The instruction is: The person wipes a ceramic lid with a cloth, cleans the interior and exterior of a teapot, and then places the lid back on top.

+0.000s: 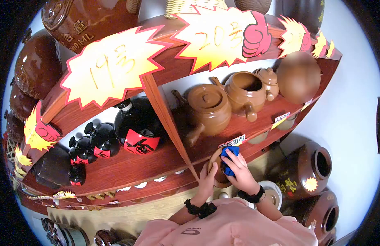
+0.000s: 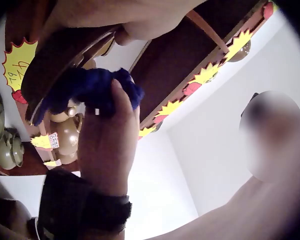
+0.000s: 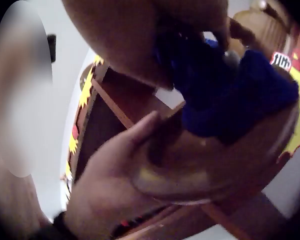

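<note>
In front of the lower shelf edge, my left hand [image 1: 208, 177] grips a round brown ceramic lid [image 1: 221, 179] by its rim. My right hand [image 1: 240, 170] holds a bunched blue cloth [image 1: 230, 157] and presses it against the lid's face. The left wrist view shows the blue cloth [image 2: 90, 90] under the right hand's fingers [image 2: 107, 140], against the lid [image 2: 65, 55]. In the right wrist view the left hand [image 3: 110, 170] cups the lid [image 3: 215, 165], with the cloth [image 3: 230, 95] on top. Both wrists wear black bands.
A red-brown wooden shelf [image 1: 128, 168] carries brown teapots [image 1: 208, 108], one open pot without a lid [image 1: 247, 88], a round jar [image 1: 298, 76] and black bottles with red labels [image 1: 136, 127]. Yellow star price tags [image 1: 108, 65] hang above. Large dark jars [image 1: 308, 168] stand at the lower right.
</note>
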{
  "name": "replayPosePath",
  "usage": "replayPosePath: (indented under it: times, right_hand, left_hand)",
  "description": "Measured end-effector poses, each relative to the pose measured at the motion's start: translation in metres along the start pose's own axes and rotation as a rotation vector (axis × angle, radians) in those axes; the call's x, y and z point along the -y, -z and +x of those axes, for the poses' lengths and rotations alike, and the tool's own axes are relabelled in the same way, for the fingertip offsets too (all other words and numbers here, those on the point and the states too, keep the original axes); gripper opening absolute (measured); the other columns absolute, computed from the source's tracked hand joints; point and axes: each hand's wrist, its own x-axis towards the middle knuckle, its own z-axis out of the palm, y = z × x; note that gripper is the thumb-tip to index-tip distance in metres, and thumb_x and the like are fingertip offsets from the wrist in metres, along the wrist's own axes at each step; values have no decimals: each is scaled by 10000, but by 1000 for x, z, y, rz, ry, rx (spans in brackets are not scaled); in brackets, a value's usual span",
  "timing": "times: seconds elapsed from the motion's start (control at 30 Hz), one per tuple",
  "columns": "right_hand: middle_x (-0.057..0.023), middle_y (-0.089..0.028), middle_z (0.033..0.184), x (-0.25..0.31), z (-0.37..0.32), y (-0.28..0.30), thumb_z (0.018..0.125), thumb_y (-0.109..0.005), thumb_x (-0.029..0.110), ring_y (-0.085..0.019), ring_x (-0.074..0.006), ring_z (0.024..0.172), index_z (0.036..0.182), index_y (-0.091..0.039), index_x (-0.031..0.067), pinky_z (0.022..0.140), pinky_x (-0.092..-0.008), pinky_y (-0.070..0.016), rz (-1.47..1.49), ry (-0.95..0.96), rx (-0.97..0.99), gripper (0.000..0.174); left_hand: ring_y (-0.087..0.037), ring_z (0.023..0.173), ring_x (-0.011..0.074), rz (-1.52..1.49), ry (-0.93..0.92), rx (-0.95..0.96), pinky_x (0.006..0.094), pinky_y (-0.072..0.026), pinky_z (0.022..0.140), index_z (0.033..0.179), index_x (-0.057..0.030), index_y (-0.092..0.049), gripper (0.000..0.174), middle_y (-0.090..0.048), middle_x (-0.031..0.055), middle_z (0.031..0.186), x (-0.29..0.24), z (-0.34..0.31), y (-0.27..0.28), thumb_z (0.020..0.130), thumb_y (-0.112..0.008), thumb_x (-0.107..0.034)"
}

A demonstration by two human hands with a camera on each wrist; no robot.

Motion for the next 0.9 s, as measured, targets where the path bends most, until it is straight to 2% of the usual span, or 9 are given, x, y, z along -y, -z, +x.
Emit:
replayPosePath:
  times: [0.1, 0.17, 0.3, 0.47, 0.57, 0.7, 0.73, 0.8, 0.9]
  right_hand:
    - [-195, -355, 1423, -5, -1, -3, 776, -633, 52, -319, -384, 1329, 1278, -483, 28, 1092, -474, -253, 69, -14, -29, 525]
    - [-198, -357, 1422, -12, -1, -8, 782, -622, 29, -315, -381, 1333, 1285, -475, 22, 1095, -473, -251, 153, -16, -94, 524]
    - [-198, -384, 1405, -5, 1, 1, 758, -569, -50, -306, -374, 1343, 1308, -428, -17, 1110, -447, -240, 208, 82, -133, 568]
    - [-167, -339, 1443, 7, 9, 22, 666, -609, 33, -265, -343, 1371, 1365, -380, 18, 1119, -463, -208, 87, 133, 65, 736]
    - [-170, -346, 1428, 13, 10, 35, 661, -583, 5, -239, -350, 1380, 1368, -387, 46, 1115, -474, -196, 14, 88, 149, 735]
    - [-151, -347, 1418, -12, 5, 32, 645, -630, 6, -308, -343, 1330, 1400, -352, 98, 1082, -469, -263, 174, 127, 148, 810]
    - [-167, -403, 1351, -11, 5, 35, 700, -645, 16, -386, -354, 1257, 1364, -391, 86, 1046, -436, -324, 178, 106, 118, 714]
    - [-167, -437, 1313, -20, 1, 30, 744, -661, 41, -415, -344, 1231, 1333, -425, 69, 1030, -410, -346, 257, 28, 121, 636]
    - [-169, -500, 1205, -26, -2, 21, 795, -695, 107, -493, -330, 1137, 1270, -467, 49, 955, -367, -417, 273, -3, 43, 530]
  left_hand:
    - [-496, 1128, 188, -146, 66, 14, 327, -378, 981, 1281, 4, -460, 450, -533, 110, 1224, -1, 2, 1, 946, -534, -287]
    - [-524, 1058, 171, -301, 206, -12, 293, -393, 937, 1238, 22, -498, 473, -569, 108, 1159, -1, 10, 0, 925, -571, -325]
    - [-524, 1068, 173, -178, 185, 66, 295, -386, 947, 1257, 23, -481, 481, -567, 114, 1175, -9, 8, -3, 924, -573, -312]
    - [-527, 1070, 161, -284, 248, 120, 289, -388, 944, 1275, 15, -464, 496, -578, 110, 1147, 12, 1, -5, 902, -598, -284]
    - [-535, 1054, 153, -288, 286, 146, 292, -404, 923, 1263, 11, -472, 481, -582, 99, 1130, 10, 0, -3, 894, -604, -267]
    - [-570, 1022, 184, -96, 264, 161, 317, -437, 884, 1249, 7, -478, 489, -599, 122, 1110, -17, -2, -1, 862, -622, -256]
    - [-560, 1038, 193, 5, 243, 216, 319, -430, 901, 1252, 8, -471, 497, -591, 125, 1120, -15, -1, 2, 848, -627, -234]
    - [-539, 1070, 211, 211, 202, 325, 323, -416, 936, 1258, 9, -455, 516, -576, 130, 1141, -11, 2, 8, 819, -638, -189]
    - [-553, 1043, 221, 284, 195, 284, 335, -423, 926, 1239, 24, -462, 525, -593, 147, 1108, -18, 0, 7, 776, -632, -155]
